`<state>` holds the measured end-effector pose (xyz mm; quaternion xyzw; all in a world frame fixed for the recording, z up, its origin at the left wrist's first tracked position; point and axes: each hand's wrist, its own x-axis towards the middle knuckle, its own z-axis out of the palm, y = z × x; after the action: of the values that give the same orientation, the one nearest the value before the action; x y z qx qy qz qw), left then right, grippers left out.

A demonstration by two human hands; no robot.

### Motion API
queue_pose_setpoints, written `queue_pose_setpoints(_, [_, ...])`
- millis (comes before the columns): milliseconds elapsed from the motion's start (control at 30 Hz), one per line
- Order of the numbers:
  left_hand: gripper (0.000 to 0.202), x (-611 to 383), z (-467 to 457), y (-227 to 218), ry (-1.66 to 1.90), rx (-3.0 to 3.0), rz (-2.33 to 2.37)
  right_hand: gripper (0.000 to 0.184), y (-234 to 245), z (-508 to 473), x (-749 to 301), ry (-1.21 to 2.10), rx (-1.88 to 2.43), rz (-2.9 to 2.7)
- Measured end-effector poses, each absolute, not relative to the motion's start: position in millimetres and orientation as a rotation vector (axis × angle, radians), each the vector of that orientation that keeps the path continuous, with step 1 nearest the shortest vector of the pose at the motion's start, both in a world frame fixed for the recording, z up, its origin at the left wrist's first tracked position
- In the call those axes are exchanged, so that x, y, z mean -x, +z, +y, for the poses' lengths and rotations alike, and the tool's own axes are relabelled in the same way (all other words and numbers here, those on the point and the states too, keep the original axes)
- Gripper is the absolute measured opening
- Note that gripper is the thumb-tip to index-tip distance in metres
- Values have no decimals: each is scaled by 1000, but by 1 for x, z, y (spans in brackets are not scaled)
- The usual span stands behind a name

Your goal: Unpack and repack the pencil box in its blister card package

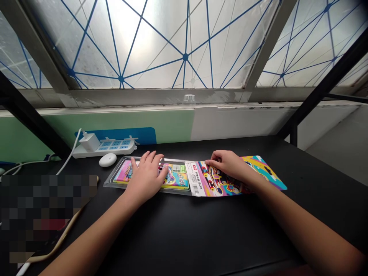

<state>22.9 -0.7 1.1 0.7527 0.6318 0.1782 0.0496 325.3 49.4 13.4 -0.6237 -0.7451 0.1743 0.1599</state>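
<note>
From the head view, both hands rest on a packaged set near the middle of the bench [218,234]. The left hand [146,178] lies open, palm down with its fingers spread, over the clear plastic tray [108,183] that holds the pencil box [178,179]. The right hand [225,165] is relaxed too, its fingers [214,161] curved lightly on the printed card [260,170] that lies out to the right of the tray, touching it but not gripping it. Neither hand is clenched.

Light, even pressure suits this step best: the left palm keeps the tray flat so that it cannot skate on the bench, while the right fingers stay spread across the card so that it does not crease where it meets the tray.

Counted, there are two hands, one tray, one pencil box and one card. Behind them sit one white power strip [113,148], one white charger [89,142] plugged into it, and one round white case [107,160] just beside the strip. One white cable [68,151] runs off to the left, and one clear plastic cup [189,99] stands on the window ledge [129,97]. A blurred patch at lower left hides what lies there — it seems to be something on the bench, with a pale cord [57,245] beside it.
</note>
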Motion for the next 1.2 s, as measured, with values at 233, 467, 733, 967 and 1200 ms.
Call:
queue_pose_setpoints(233, [33,-27,-6,7,614,-2253,1799,42,9,57,-332,655,1765,-2129])
queue_pose_setpoints(467, [27,-41,-16,8,756,-2140,1665,44,9,41,-306,661,1737,-2081])
queue_pose_setpoints(733, [29,-42,-18,20,1095,-1818,1417,44,5,42,-302,663,1615,-2182])
queue_pose_setpoints(967, [32,23,36,11,1455,-1479,1515,47,16,49,-329,1030,1565,-2221])
queue_pose_setpoints(1200, [43,21,39,4,1449,-870,1086,53,19,55,-337,991,1502,-2296])
